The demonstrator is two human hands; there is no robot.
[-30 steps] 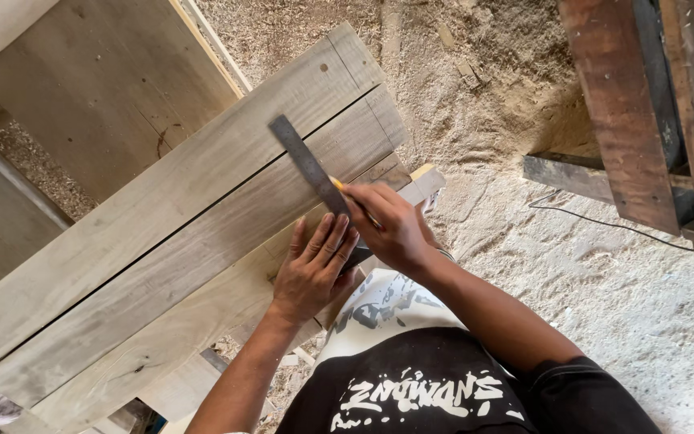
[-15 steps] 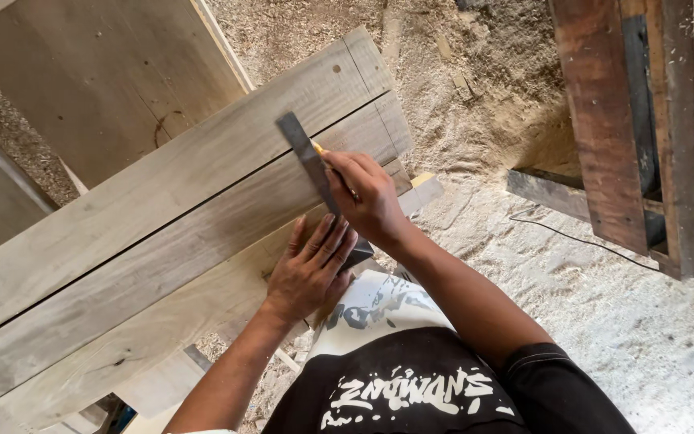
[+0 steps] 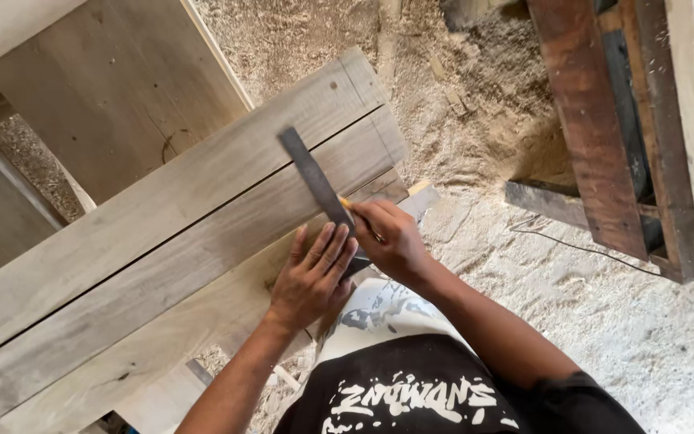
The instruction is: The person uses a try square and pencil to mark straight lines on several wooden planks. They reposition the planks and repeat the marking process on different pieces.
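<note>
Along the left side, pale wooden boards (image 3: pixel 162 233) are lying side by side on a slant, with a dark gap running between two of them; a wider panel (image 3: pixel 106 88) is sitting behind them at the upper left. Nothing here is acting as a container — no box, bin or tray is showing, and the boards are carrying only the tool and the hands.

A grey metal square (image 3: pixel 315 181) is lying flat across the boards, its blade pointing up and away. The left hand (image 3: pixel 311 273) is pressing down on the near end of it, fingers spread and flat, palm open against the wood and metal rather than wrapped around anything.

Just to the right, the right hand (image 3: pixel 391 237) is closing its fingers around a yellow pencil (image 3: pixel 345 203) — the tip is touching the board right beside the blade's edge.

Further right, sawdust (image 3: pixel 524 265) is covering the floor, a thin black cable (image 3: pixel 604 253) is trailing across it, and a dark wooden frame (image 3: pixel 612 128) is standing at the upper right.
</note>
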